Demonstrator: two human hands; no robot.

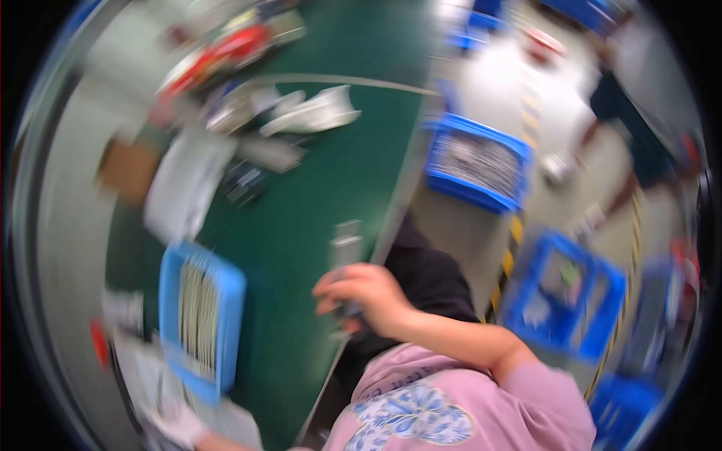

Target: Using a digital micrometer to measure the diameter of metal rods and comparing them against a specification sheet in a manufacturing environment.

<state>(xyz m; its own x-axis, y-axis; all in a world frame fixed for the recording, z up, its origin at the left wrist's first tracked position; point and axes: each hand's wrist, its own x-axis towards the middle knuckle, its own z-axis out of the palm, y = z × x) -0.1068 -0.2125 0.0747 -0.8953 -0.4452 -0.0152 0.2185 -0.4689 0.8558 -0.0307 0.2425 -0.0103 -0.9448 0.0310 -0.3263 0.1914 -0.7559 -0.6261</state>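
Above the near edge of the green tabletop [301,225], my right hand [376,297] is closed round a narrow grey and silver piece [347,244]. The piece sticks out past my fingers; motion blur hides its exact kind. At the lower left, my left hand [179,425], which looks white-gloved, is beside the lower end of a light blue bin [234,316]. Its fingers are smeared, so I cannot tell what they hold. Upright in that bin stands a row of thin pale strips [197,316].
Loose white wrapping [320,113], a white sheet or tray [188,184] and a brown box [128,169] lie farther along the table. On the floor to the right are a filled blue crate [481,199] and another blue crate [545,338]. Another person [639,113] stands beyond.
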